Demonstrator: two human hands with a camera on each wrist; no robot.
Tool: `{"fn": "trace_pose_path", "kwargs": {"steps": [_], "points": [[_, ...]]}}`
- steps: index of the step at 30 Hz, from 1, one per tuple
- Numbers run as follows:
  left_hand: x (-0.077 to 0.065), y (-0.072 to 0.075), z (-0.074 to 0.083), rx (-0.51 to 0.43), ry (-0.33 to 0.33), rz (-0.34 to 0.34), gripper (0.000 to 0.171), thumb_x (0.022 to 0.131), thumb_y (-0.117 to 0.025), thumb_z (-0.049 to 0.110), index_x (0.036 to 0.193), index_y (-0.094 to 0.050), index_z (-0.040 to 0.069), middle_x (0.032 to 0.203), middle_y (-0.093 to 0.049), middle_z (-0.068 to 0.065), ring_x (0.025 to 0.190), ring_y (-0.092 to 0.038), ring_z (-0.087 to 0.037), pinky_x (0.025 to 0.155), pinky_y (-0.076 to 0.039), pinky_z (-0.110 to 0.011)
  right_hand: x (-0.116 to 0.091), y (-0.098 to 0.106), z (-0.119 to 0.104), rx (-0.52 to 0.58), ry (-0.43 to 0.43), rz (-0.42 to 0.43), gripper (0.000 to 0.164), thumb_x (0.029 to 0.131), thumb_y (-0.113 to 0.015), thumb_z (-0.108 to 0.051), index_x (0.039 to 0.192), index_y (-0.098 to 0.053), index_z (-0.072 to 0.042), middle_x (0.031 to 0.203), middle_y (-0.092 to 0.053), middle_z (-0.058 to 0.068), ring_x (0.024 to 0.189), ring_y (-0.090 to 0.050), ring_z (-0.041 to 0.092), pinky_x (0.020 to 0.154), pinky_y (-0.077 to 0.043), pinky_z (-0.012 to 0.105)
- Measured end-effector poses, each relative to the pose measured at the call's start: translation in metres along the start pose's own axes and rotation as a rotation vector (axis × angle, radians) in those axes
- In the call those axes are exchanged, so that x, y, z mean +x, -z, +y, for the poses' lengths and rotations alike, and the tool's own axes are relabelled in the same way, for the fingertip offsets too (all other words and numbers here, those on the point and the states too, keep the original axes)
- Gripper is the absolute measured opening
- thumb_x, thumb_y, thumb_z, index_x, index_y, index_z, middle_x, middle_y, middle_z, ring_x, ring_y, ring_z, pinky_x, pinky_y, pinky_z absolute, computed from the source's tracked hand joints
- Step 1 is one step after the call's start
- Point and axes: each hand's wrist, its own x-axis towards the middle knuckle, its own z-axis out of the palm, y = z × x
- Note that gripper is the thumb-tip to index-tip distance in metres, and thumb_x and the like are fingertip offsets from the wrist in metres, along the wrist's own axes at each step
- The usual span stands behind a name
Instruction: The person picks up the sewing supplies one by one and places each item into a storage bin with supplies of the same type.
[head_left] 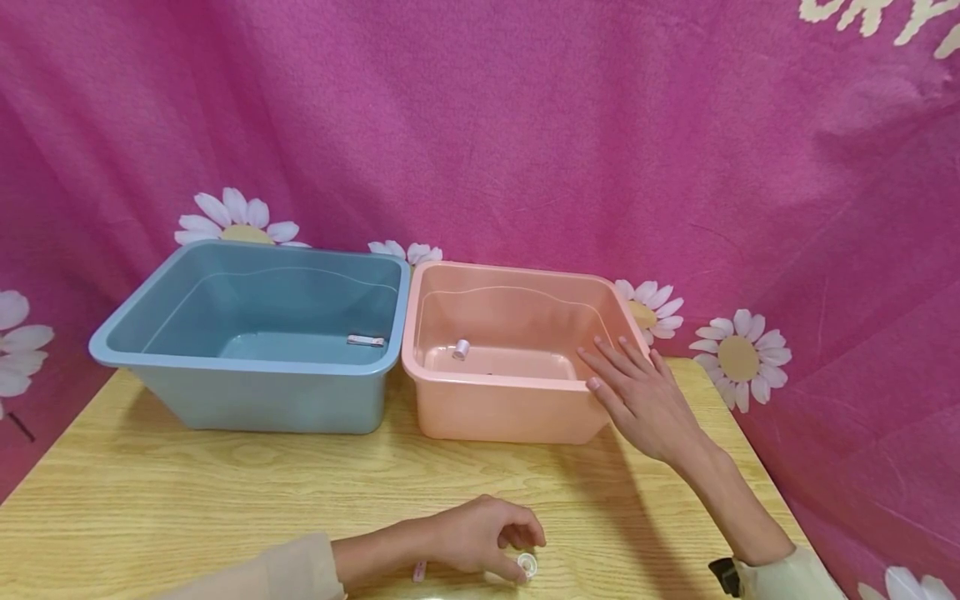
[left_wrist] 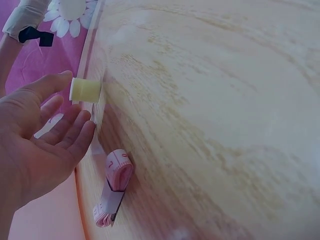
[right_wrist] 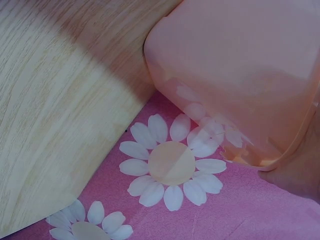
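Observation:
My left hand (head_left: 483, 533) is low over the table with its fingers loosely curved around a small pale spool (head_left: 527, 565). In the left wrist view the spool (left_wrist: 86, 90) looks yellowish, and the thumb tip is right beside it while the other fingers stand apart from it. Near that hand lies a folded pink tape measure (left_wrist: 119, 175), mostly hidden by the wrist in the head view. My right hand (head_left: 645, 400), fingers spread and straight, rests on the right rim of the pink basin (head_left: 510, 412). Inside that basin lies a pale lilac spool (head_left: 461, 349).
To the left of the pink basin stands a blue basin (head_left: 262, 400), with a small folded strip (head_left: 365, 341), perhaps a tape measure, on its floor. Both sit on the wood-grain table (head_left: 225, 500). Behind hangs a pink cloth (head_left: 487, 125) with daisies.

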Motion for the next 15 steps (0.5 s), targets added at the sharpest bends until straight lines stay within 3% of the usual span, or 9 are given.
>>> {"fn": "trace_pose_path", "kwargs": {"steps": [15], "points": [[0.0008,-0.0019,-0.0060,-0.026,-0.011,-0.005,0.027,0.086,-0.077,0.001,0.111,-0.068,0.002,0.103,-0.067,0.007,0.094,-0.060,0.002,0.087,-0.050,-0.018,0.0001,0.0001,0.0002,0.001,-0.009,-0.012,0.046,0.106,-0.045,-0.035,0.149,-0.050,-0.019,0.153,-0.043,0.008,0.145,-0.027,0.038,0.112,-0.015,0.066]]}}
